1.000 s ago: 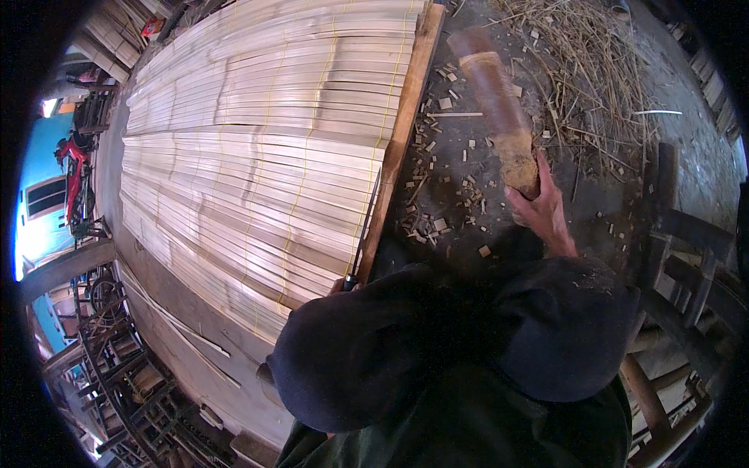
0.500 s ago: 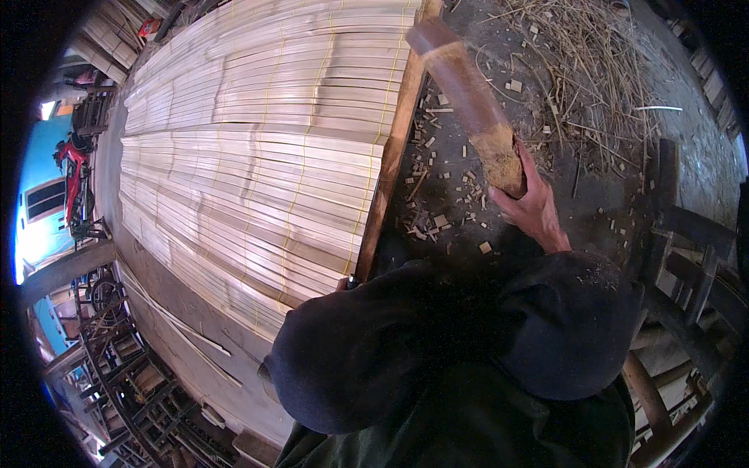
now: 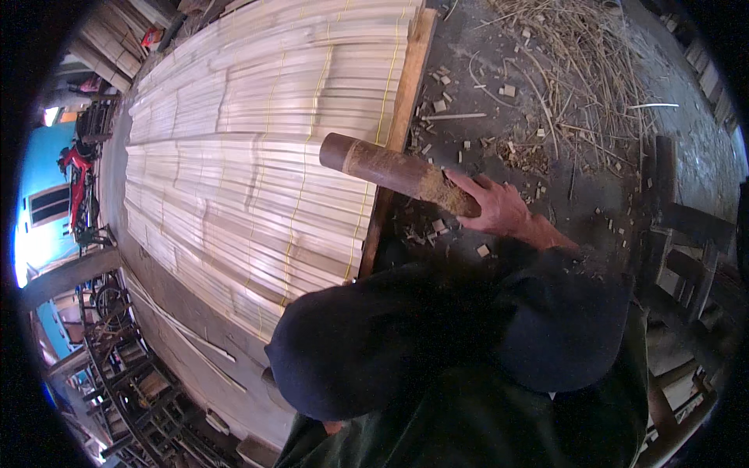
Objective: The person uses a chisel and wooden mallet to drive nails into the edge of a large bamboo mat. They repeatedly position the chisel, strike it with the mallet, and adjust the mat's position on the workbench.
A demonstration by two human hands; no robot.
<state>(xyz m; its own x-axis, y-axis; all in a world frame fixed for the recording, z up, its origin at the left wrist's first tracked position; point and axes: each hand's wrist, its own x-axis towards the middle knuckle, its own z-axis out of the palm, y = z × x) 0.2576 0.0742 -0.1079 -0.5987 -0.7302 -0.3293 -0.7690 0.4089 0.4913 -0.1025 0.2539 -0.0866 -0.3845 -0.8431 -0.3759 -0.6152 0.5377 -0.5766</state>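
Observation:
My right hand (image 3: 499, 207) is closed round the near end of a thick brown bamboo club (image 3: 386, 171). The club's shaft lies tilted toward the left, and its far end is over the right edge of a large slatted bamboo mat (image 3: 257, 175). Whether it touches the slats I cannot tell. Yellow cords run across the pale slats. My left hand is almost wholly hidden behind my knee; only a tiny sliver shows by the mat's near right corner, and its fingers cannot be made out.
A wooden board (image 3: 409, 86) runs along the mat's right edge. Small bamboo offcuts (image 3: 441, 105) and a heap of thin strips (image 3: 589, 86) litter the floor. Dark wooden frames (image 3: 690, 257) stand at the right. Long strips (image 3: 187, 335) lie at the left. My knees (image 3: 343, 351) fill the front.
My right hand has swung the bamboo club down and left, from pointing away over the floor to lying across the mat's right edge. The sliver of my left hand shows less now.

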